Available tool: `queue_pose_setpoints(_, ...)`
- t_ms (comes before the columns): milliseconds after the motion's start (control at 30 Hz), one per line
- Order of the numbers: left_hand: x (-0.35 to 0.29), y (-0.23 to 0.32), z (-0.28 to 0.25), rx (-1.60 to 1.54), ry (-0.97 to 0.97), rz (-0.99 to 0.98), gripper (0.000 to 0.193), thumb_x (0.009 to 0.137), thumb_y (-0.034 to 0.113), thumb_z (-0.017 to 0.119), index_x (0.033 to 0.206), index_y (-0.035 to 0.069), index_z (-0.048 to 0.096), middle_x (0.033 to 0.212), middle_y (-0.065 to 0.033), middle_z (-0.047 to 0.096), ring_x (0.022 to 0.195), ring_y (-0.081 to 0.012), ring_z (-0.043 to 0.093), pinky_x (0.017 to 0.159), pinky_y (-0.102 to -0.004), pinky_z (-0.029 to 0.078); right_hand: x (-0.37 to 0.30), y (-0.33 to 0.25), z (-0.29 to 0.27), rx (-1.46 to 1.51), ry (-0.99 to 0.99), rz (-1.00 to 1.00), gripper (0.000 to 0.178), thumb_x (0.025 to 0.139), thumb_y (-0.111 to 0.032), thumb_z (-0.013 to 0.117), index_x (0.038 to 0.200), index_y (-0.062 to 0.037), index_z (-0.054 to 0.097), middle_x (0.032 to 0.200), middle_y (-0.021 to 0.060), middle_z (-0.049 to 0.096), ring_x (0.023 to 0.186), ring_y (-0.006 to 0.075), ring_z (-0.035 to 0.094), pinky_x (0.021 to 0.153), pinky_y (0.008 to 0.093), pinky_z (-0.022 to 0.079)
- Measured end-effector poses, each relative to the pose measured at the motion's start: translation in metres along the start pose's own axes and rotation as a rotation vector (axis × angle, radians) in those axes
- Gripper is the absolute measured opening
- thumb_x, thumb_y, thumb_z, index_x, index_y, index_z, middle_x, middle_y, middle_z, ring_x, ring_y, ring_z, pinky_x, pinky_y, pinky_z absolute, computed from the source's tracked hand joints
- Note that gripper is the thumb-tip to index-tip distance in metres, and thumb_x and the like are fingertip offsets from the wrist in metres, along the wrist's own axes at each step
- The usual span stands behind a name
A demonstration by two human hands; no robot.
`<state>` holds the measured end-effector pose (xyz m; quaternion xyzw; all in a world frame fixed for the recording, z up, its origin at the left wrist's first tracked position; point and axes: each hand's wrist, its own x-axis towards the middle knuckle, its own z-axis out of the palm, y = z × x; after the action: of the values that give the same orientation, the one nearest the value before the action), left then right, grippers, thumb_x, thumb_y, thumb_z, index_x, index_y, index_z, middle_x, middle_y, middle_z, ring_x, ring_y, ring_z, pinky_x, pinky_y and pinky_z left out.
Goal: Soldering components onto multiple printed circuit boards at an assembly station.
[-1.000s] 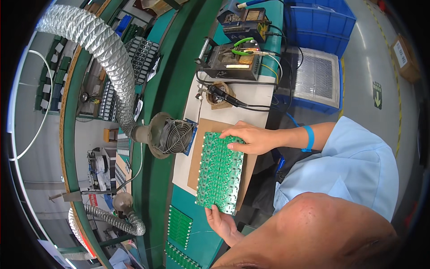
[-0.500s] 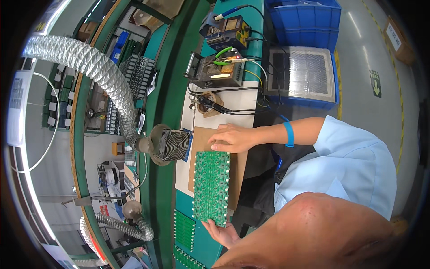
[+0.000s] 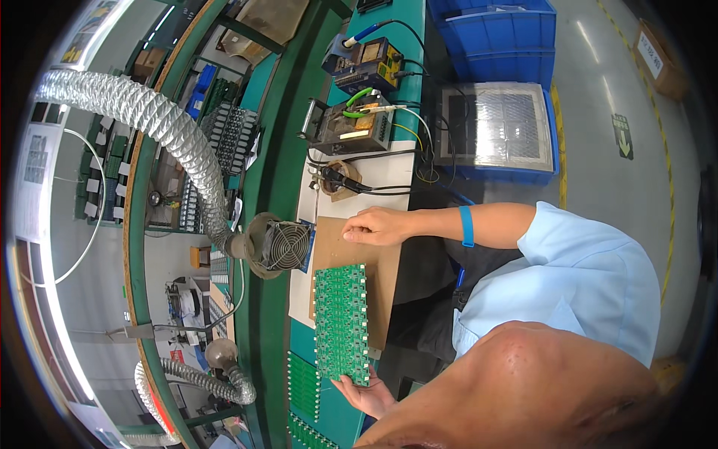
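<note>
A long green circuit board panel (image 3: 341, 322), with rows of small parts and pale connectors along its edges, tilts over the work surface. My left hand (image 3: 368, 396) grips its lower end, fingers partly hidden beneath. Above the panel's upper end, apart from it, my right hand (image 3: 378, 226) hovers over a brown cardboard sheet (image 3: 380, 288). Its fingers are curled together with the thumb against them; anything between them is too small to make out. A blue band (image 3: 467, 226) circles that wrist.
Left of the panel stands a round fan (image 3: 286, 243) on a silver duct (image 3: 161, 116). More green boards (image 3: 303, 385) lie at the lower left. Farther up are a tape-like brown ring (image 3: 340, 178), cables, a metal-cased device (image 3: 340, 131), a soldering station (image 3: 366, 67) and blue crates (image 3: 497, 45).
My right hand has left the upper edge of the circuit board panel, and its fingers have drawn together. The panel, still in my left hand, has shifted slightly down and left. The whole view moved a little.
</note>
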<state>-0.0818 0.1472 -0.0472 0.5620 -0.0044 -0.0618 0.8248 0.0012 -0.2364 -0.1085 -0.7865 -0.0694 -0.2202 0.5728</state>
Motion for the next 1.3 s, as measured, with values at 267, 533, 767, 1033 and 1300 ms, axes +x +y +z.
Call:
queue_pose_setpoints(267, 0.004, -0.006, -0.016, 0.023, 0.124, 0.098, 0.049, 0.112, 0.024, 0.052, 0.157, 0.009, 0.040, 0.142, -0.0136, 0.062, 0.111, -0.0231, 0.070, 0.088, -0.0327, 0.060, 0.001, 0.000, 0.001, -0.029, -0.009, 0.034, 0.027, 0.108, -0.025, 0.058, 0.115, -0.0028, 0.072, 0.088, 0.0057, 0.072, 0.070, 0.0218, 0.059, 0.067, 0.0360, 0.049)
queue_pose_setpoints(533, 0.000, -0.003, -0.016, -0.008, 0.118, 0.159, 0.049, 0.113, 0.026, 0.052, 0.157, 0.008, 0.040, 0.142, -0.0145, 0.061, 0.112, -0.0236, 0.069, 0.089, -0.0334, 0.059, -0.001, 0.000, 0.001, -0.026, -0.030, 0.086, 0.027, 0.108, -0.025, 0.058, 0.115, -0.0028, 0.072, 0.091, 0.0053, 0.075, 0.070, 0.0216, 0.060, 0.067, 0.0358, 0.049)
queue_pose_setpoints(767, 0.004, -0.007, -0.007, -0.022, 0.145, 0.178, 0.048, 0.113, 0.027, 0.053, 0.156, 0.009, 0.042, 0.143, -0.0144, 0.059, 0.114, -0.0239, 0.066, 0.091, -0.0367, 0.056, -0.002, 0.001, 0.000, -0.041, 0.017, 0.016, 0.035, 0.109, -0.032, 0.056, 0.110, -0.0015, 0.073, 0.082, 0.0084, 0.073, 0.068, 0.0254, 0.061, 0.066, 0.0386, 0.050)
queue_pose_setpoints(1033, 0.014, -0.002, 0.014, 0.002, 0.184, 0.229, 0.042, 0.108, 0.023, 0.058, 0.147, 0.012, 0.050, 0.139, -0.0116, 0.059, 0.117, -0.0263, 0.059, 0.100, -0.0460, 0.046, -0.004, 0.008, 0.009, 0.127, 0.031, 0.085, 0.022, 0.104, -0.022, 0.062, 0.107, -0.0030, 0.074, 0.088, 0.0044, 0.074, 0.076, 0.0195, 0.064, 0.073, 0.0340, 0.053)
queue_pose_setpoints(1300, 0.012, -0.003, 0.022, 0.002, 0.298, 0.318, 0.040, 0.113, 0.025, 0.052, 0.151, 0.014, 0.046, 0.139, -0.0093, 0.062, 0.116, -0.0257, 0.065, 0.098, -0.0499, 0.057, -0.020, -0.001, -0.012, 0.091, 0.013, 0.133, 0.029, 0.109, -0.024, 0.058, 0.119, -0.0009, 0.072, 0.089, 0.0032, 0.074, 0.073, 0.0109, 0.059, 0.067, 0.0235, 0.046)
